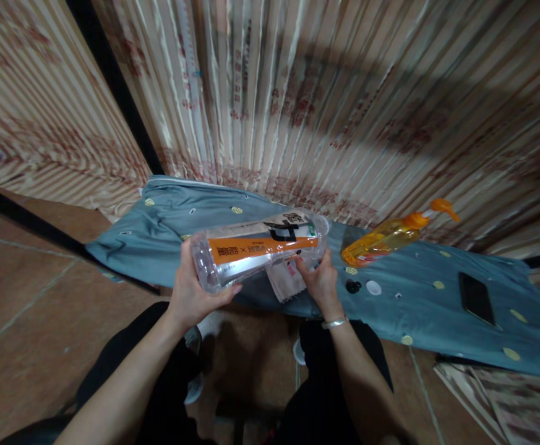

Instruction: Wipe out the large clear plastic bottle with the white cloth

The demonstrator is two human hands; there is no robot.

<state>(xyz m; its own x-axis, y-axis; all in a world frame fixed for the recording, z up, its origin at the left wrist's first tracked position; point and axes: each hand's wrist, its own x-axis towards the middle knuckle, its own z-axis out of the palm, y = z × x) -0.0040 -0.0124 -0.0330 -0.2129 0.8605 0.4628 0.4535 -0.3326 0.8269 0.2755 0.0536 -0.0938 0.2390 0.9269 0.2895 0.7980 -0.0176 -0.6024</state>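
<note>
A large clear plastic bottle (pixel 260 247) with an orange, white and silver label lies on its side in the air between my hands. My left hand (pixel 198 289) is wrapped round its left end, thumb along the lower edge. Round the right end, near the narrower part, my right hand (pixel 320 281) grips from below; a silver bangle circles that wrist. Beneath the bottle, a pale folded cloth (pixel 284 285) with a bit of pink shows on the blue cover. To the right of my right hand are a small black object (pixel 353 286) and a white round cap (pixel 373 288).
A tilted-looking yellow pump bottle (pixel 381 241) with an orange pump stands on the blue-covered bench (pixel 427 309). Farther right lies a black phone (pixel 476 298). A striped curtain (pixel 260 111) hangs behind, with dark metal poles (pixel 116 86) at the left.
</note>
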